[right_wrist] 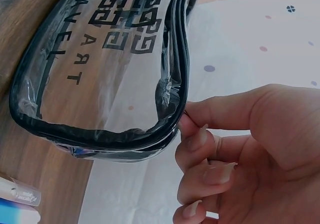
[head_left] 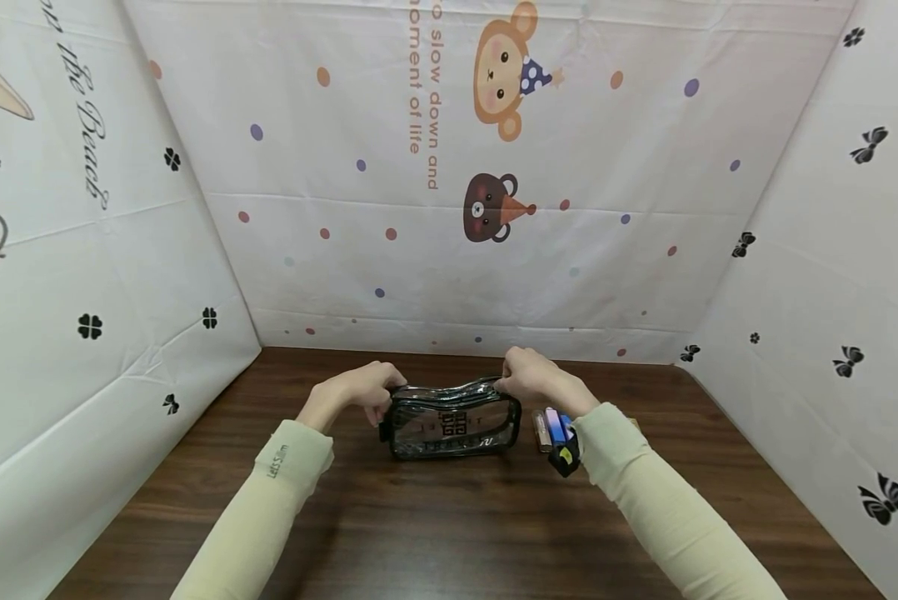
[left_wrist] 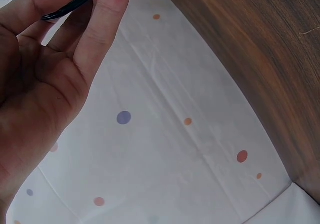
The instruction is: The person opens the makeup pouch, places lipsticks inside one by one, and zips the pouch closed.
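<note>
A clear travel pouch [head_left: 452,423] with black trim and black lettering stands upright on the wooden table. My left hand [head_left: 362,387] grips its top left corner; in the left wrist view, the fingers curl around a strip of dark trim [left_wrist: 67,7]. At the opposite end, my right hand [head_left: 531,373] pinches the upper corner by the zip [right_wrist: 181,58] between thumb and index finger. The other right fingers are curled beside it in the right wrist view. What exactly the right fingertips pinch there, zip pull or edge, I cannot tell.
To the pouch's right lie a blue-purple tube [head_left: 555,425], a brownish clear tube [head_left: 542,432] and a black object with a yellow patch [head_left: 565,457], close to the right sleeve [head_left: 614,442]. Printed white cloth [head_left: 419,275] encloses the table [head_left: 419,525] at the back and sides.
</note>
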Motion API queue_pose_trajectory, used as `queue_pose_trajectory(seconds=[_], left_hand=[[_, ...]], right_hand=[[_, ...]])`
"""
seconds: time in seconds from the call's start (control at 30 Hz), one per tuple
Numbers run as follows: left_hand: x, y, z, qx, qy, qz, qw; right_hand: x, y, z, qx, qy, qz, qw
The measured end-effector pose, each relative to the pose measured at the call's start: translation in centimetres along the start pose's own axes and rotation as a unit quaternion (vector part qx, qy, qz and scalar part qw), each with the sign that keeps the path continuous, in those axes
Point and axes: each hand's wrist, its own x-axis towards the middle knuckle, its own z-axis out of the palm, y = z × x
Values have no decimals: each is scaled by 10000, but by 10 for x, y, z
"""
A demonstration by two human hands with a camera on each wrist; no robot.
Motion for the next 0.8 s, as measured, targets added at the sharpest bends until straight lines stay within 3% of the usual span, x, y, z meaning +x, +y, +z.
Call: queue_pose_trajectory(seconds=[0.57, 0.8], left_hand=[[2, 0, -1, 83, -85, 52, 9999], [2, -4, -1, 119, -10, -54, 9999]], right_hand=[[-1, 9, -4, 33, 86, -105, 9999], [-3, 22, -7, -43, 377, -106, 9992]])
